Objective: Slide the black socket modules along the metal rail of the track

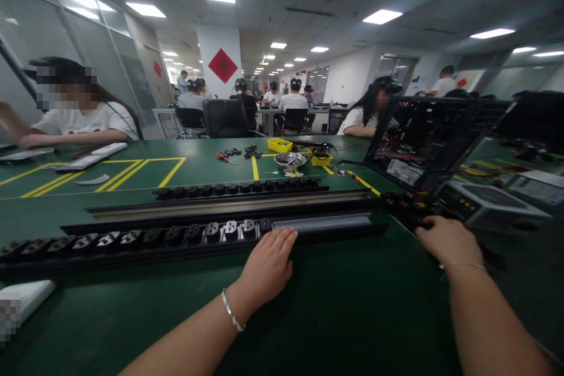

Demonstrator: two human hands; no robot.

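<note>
My left hand point(269, 261) lies palm down on a long black power strip rail point(343, 224), its fingers stretched out beside the last black socket point(265, 224). A row of sockets point(152, 237), some catching light, fills the rail leftward from there. Right of my fingers the channel shows no sockets. My right hand point(452, 241) reaches into a dark tangle of cables point(408, 207) at the right, fingers curled together. What they grip is hidden. Behind lie another rail point(229, 207) and a further strip with sockets point(244, 187).
An open computer case point(414, 141) and a power supply unit point(489, 205) stand at the right. Farther back are a metal bowl point(289, 161), yellow trays point(279, 145) and a screwdriver point(225, 158). Co-workers sit across the green table point(335, 305).
</note>
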